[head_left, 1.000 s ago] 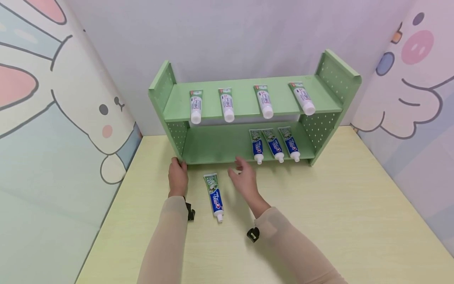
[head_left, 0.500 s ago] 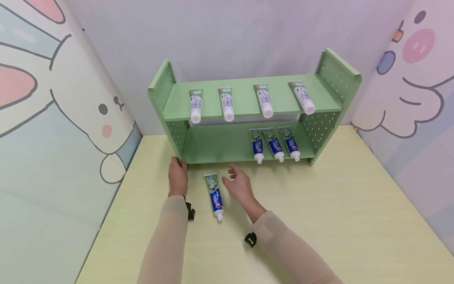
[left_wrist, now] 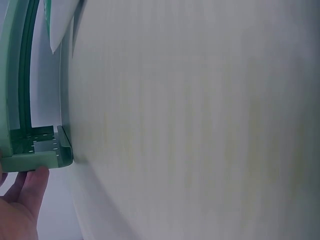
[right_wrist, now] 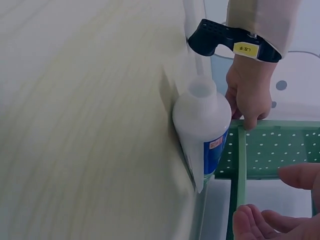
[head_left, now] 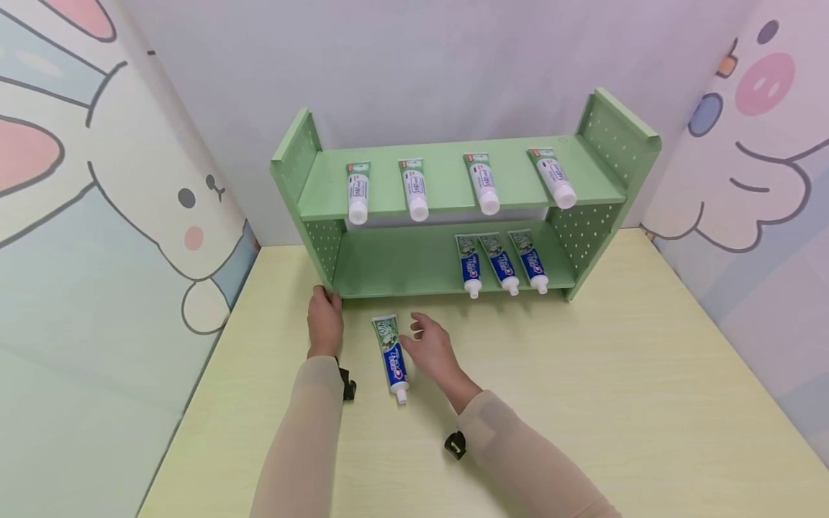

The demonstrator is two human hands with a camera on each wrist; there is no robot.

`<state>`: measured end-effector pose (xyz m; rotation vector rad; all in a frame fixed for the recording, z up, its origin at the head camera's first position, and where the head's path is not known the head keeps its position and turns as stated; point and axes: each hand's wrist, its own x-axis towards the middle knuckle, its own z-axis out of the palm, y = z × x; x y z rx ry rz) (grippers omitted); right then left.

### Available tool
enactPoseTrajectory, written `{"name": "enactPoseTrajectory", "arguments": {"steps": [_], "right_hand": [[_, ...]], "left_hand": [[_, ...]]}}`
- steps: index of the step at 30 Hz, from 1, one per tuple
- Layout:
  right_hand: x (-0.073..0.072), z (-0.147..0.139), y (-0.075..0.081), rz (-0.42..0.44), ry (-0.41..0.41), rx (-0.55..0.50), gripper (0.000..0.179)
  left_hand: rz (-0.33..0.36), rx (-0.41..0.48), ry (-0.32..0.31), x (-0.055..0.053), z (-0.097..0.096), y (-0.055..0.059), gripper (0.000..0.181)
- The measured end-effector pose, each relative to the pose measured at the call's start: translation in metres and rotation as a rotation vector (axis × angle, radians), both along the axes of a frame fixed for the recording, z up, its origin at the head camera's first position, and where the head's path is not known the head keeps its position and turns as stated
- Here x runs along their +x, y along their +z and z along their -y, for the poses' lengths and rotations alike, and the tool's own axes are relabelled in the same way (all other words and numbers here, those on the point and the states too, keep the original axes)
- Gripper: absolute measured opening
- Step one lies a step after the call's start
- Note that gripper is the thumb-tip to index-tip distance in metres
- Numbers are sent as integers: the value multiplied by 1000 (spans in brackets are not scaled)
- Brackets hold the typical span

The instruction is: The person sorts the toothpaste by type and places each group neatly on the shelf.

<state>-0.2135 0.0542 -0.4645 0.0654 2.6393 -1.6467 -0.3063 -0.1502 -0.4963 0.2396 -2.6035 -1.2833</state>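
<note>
A blue and green toothpaste tube (head_left: 391, 357) lies on the table in front of a green two-tier shelf (head_left: 395, 262), its white cap toward me. My right hand (head_left: 435, 352) hovers just right of this tube, thumb and fingers apart, holding nothing; the right wrist view shows the tube (right_wrist: 202, 125) cap first. At the shelf's lower left front corner, my left hand (head_left: 325, 324) holds the edge of the side panel. The left wrist view has the fingertips (left_wrist: 36, 182) against that panel, with part of the hand cut off.
On the upper tier lie several white toothpaste tubes (head_left: 416, 188), spaced apart, caps forward. Three blue and green tubes (head_left: 499, 264) lie toward the right of the lower tier. The pale wooden table (head_left: 615, 403) meets walls with cartoon animals behind and on both sides.
My right hand has moved left and toward me, from in front of the lower tier to beside the loose tube. The left hand has stayed at the shelf corner.
</note>
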Motion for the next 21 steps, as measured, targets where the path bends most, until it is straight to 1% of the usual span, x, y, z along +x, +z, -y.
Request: {"name": "enactPoseTrajectory", "arguments": {"steps": [13, 21], "right_hand": [[4, 6, -5, 62, 5, 15, 51], [7, 8, -9, 109, 63, 34, 53]], "left_hand": [[-2, 0, 9, -1, 0, -1, 28], [-7, 16, 1, 0, 0, -1, 28]]}}
